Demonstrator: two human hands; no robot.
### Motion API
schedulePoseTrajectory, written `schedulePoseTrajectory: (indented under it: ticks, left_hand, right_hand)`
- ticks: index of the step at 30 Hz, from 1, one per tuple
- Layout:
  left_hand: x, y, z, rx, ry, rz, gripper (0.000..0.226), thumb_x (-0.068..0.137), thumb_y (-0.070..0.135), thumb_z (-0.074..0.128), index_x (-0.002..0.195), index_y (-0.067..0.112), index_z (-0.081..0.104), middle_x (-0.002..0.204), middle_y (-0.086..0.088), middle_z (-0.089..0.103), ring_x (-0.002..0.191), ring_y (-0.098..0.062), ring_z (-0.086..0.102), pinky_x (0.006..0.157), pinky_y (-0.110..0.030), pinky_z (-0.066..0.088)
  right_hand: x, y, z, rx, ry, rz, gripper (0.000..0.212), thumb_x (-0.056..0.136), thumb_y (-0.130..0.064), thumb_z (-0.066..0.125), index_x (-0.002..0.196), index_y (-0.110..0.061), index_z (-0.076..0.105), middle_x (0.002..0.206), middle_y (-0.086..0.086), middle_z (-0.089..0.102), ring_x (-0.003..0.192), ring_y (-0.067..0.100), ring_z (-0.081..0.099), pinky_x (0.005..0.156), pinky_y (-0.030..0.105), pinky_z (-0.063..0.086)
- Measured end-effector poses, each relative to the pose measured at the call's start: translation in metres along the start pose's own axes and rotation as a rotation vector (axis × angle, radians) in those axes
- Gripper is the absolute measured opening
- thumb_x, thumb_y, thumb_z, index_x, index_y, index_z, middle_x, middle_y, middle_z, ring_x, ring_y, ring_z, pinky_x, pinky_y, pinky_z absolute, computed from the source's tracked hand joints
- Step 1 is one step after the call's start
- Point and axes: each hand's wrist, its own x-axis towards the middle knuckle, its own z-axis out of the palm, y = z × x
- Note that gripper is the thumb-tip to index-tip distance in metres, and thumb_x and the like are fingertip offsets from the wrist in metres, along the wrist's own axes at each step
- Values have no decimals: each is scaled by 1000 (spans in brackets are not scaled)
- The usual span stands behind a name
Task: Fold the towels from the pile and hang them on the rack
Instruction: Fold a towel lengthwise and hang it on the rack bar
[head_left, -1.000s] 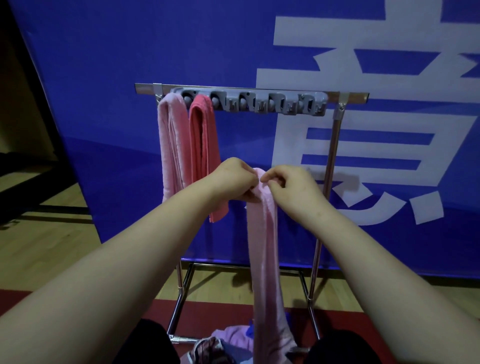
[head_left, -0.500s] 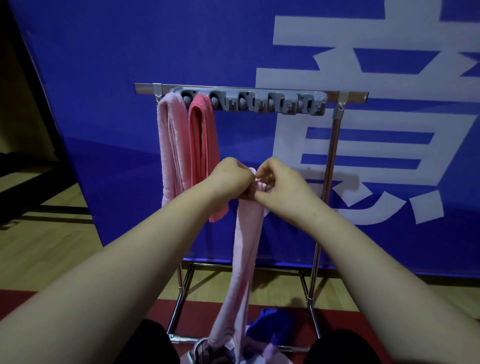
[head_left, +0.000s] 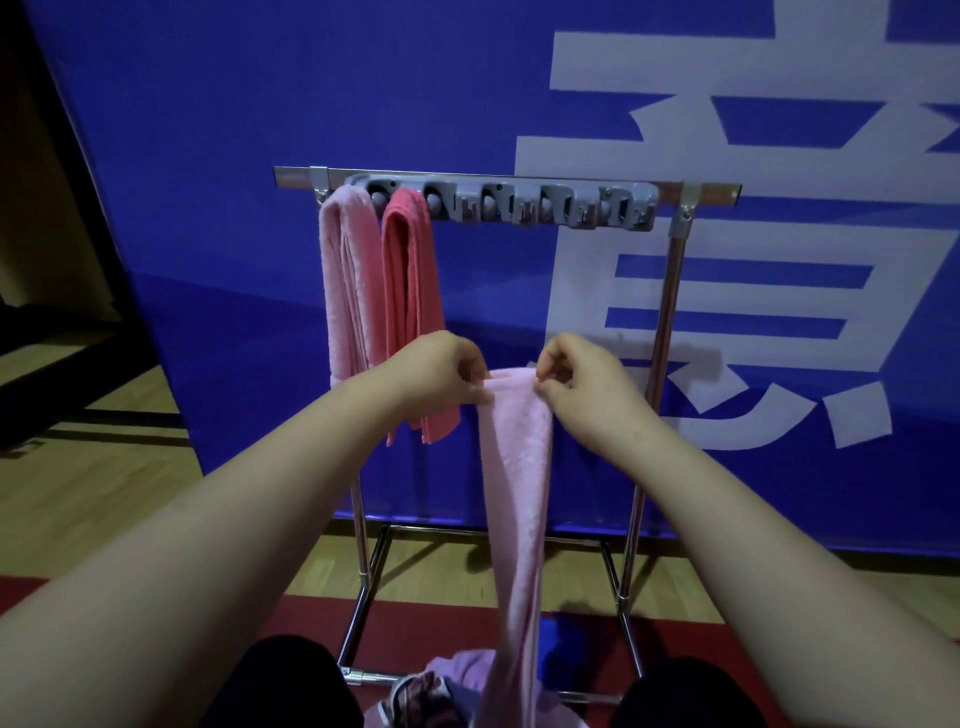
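Note:
A long pale pink towel (head_left: 517, 499) hangs down in front of me. My left hand (head_left: 441, 371) pinches its top left corner and my right hand (head_left: 576, 376) pinches its top right corner, a short span apart. Behind stands a metal rack (head_left: 670, 291) with a grey clip bar (head_left: 519, 205) on its top rail. A pale pink towel (head_left: 348, 280) and a darker coral towel (head_left: 410, 291) hang folded from the bar's two leftmost clips. The pile of towels (head_left: 457, 680) lies on the floor at the rack's foot, partly hidden by the hanging towel.
A blue banner (head_left: 208, 156) with large white characters stands right behind the rack. The floor is wood with a red mat (head_left: 426, 629) under the rack's base. My dark-clad knees (head_left: 291, 675) show at the bottom edge. A dark frame stands at far left.
My hands, bunched together on the towel's top half a second ago, have drawn apart, spreading the top edge flat. The towel's lower end swung back to hang straight.

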Motion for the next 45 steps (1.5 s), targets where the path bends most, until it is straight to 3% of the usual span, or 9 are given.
schedulePoseTrajectory:
  ticks: [3,8,12,16,21,27,31,39,45]
  left_hand:
    - [1,1,0,157,-52,38,22,83,33,75,92,13,74,84,2,67,76,-17,60,70,-31,52]
    - [13,4,-5,183,381,171,13,79,32,77,82,20,73,82,2,68,80,-23,63,75,-40,52]
    - [11,3,-1,280,139,104,18,80,36,76,85,20,74,83,3,69,82,-19,61,78,-39,52]
    - [8,-1,7,272,369,172,20,84,39,71,89,20,71,92,3,67,95,-21,57,83,-40,45]
    - [5,-4,7,240,194,107,21,84,37,72,93,17,70,91,2,66,87,-19,60,79,-37,49]
    - [0,-4,3,-173,250,91,13,82,18,73,85,13,61,79,0,62,72,-18,56,66,-35,49]
    - [-3,-6,3,-491,212,27,21,83,17,74,99,18,61,87,-6,69,76,-18,66,69,-34,55]
    - [-7,0,6,-606,93,53,8,90,21,68,97,17,70,91,0,72,84,-12,68,74,-26,57]
    - [-9,4,10,-926,142,28,20,91,22,68,108,14,61,101,-12,67,84,-18,68,67,-29,54]
  right_hand:
    - [-3,6,5,-97,-93,-9,19,88,-6,56,83,-24,55,81,-6,61,78,14,60,69,33,54]
    - [6,-1,-9,-111,165,-140,20,87,1,48,83,-17,55,79,-3,59,75,14,55,63,28,46]
    - [2,5,-1,-200,-80,-74,22,88,-1,45,81,-20,54,79,-4,59,75,18,56,62,31,47]
    - [-1,7,1,-200,102,-114,21,91,-4,46,80,-21,52,83,-2,53,76,14,52,62,25,44]
    - [-3,13,11,-208,-16,-26,26,90,-8,47,78,-30,50,85,-6,53,79,13,53,71,42,54]
    - [2,6,5,12,-2,-21,12,95,-19,57,103,-26,52,93,-7,59,83,7,57,68,21,47]
    - [3,1,-3,93,-40,-13,24,93,-20,62,115,-26,56,87,-6,61,82,9,59,74,25,51]
    - [3,-5,-8,97,-107,-10,17,87,-35,68,96,-21,74,83,-4,70,78,12,64,60,25,49]
    - [4,-15,-9,296,-59,114,18,88,-39,65,90,-22,69,92,3,70,89,21,66,74,38,56]
